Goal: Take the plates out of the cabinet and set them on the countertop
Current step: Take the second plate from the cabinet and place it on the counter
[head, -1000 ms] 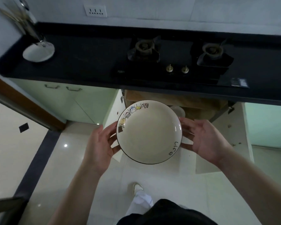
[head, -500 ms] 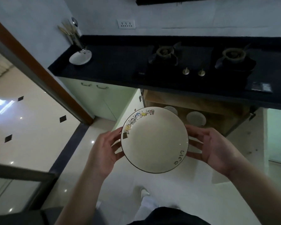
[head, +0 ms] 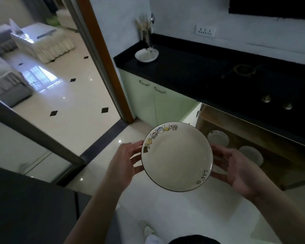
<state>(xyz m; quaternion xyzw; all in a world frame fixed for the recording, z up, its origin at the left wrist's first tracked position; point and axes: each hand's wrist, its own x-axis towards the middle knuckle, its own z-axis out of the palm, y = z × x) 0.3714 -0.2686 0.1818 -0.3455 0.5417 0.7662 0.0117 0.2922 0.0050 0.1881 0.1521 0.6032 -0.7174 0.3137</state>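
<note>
A cream plate (head: 176,159) with a dark rim, small cartoon figures and lettering hangs level in front of me, above the floor. My left hand (head: 123,161) grips its left edge and my right hand (head: 239,169) grips its right edge, thumbs at the rim and fingers beneath. Behind the right hand, the open cabinet (head: 264,138) below the stove holds two more pale plates (head: 218,138) (head: 251,154). The black countertop (head: 192,71) runs along the wall above it.
A small white dish (head: 146,55) and a utensil holder (head: 147,37) stand at the countertop's left end. A gas burner (head: 243,69) and knobs (head: 265,98) lie to the right. The cabinet door (head: 192,117) stands open. A wooden doorframe (head: 104,59) is at left.
My view has swung left, bringing the doorway and the countertop's left end into sight. The plate stays held between both hands, at about the same height.
</note>
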